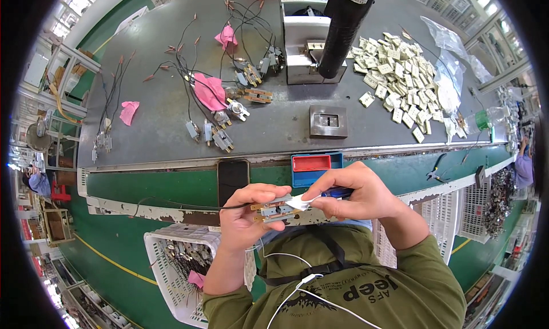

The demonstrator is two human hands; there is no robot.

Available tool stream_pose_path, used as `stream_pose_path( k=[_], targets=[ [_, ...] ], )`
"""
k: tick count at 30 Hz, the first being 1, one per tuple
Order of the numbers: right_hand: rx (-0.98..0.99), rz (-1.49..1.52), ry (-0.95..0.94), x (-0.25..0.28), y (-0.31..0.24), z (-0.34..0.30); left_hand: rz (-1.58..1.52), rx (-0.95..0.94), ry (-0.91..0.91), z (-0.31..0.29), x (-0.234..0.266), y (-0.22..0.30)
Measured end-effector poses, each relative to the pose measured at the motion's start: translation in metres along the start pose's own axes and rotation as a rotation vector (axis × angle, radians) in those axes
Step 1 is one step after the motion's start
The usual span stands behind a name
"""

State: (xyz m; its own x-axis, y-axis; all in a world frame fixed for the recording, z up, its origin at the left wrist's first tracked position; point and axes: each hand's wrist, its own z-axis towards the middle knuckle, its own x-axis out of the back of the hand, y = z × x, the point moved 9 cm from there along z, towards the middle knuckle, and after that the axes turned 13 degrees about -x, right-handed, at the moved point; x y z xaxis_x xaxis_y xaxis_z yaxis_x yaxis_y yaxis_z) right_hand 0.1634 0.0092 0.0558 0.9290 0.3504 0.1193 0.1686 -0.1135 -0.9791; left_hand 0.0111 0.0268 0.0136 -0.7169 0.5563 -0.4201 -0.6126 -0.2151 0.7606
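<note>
My left hand (239, 223) is closed around a small metal-and-tan switch assembly (273, 210), and a black wire (189, 207) trails from it to the left. My right hand (369, 193) pinches a small white piece (298, 203), paper or cloth, against the assembly's right end. A dark blue pen-like tool (338, 193) also lies in the right hand's grip; its tip is hidden. Both hands are in front of the bench edge, above my lap. Beyond them sit a blue tray (317, 177) with a red tray (311, 163) inside and a black phone (233, 177).
On the grey bench (154, 117) lie wired assemblies (220, 135), pink scraps (209, 92) and a heap of white rectangular parts (400, 77). A press with a black handle (346, 31) stands behind a metal block (328, 122). Pliers (437, 169) lie right; a white basket (166, 277) stands lower left.
</note>
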Motion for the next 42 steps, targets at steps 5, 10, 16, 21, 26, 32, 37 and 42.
stream_pose_path(
  k=[5,10,16,21,26,32,37,42],
  targets=[
    [-0.009,-0.028,-0.002,0.000,0.001,-0.001,0.018,-0.005,-0.003,0.000,0.001,0.000],
    [-0.051,0.027,0.011,0.001,0.003,0.000,0.019,-0.016,-0.006,0.001,0.001,0.001],
    [-0.069,0.019,0.019,0.001,0.003,0.000,0.027,-0.008,0.001,0.000,0.001,0.001],
    [-0.038,0.008,0.013,0.001,0.001,-0.001,0.020,-0.019,-0.009,0.001,0.000,0.001],
    [-0.016,0.006,-0.020,-0.001,0.001,-0.001,0.091,0.047,0.052,0.000,0.001,-0.002],
    [-0.011,-0.001,0.002,0.002,0.002,-0.001,0.084,0.055,0.046,0.001,0.000,-0.003],
    [0.004,-0.019,0.024,0.011,-0.004,-0.007,0.114,0.016,0.075,0.001,0.006,0.001],
    [-0.008,-0.064,-0.014,-0.002,0.003,-0.006,0.127,0.003,0.067,0.001,0.003,0.001]
  ],
)
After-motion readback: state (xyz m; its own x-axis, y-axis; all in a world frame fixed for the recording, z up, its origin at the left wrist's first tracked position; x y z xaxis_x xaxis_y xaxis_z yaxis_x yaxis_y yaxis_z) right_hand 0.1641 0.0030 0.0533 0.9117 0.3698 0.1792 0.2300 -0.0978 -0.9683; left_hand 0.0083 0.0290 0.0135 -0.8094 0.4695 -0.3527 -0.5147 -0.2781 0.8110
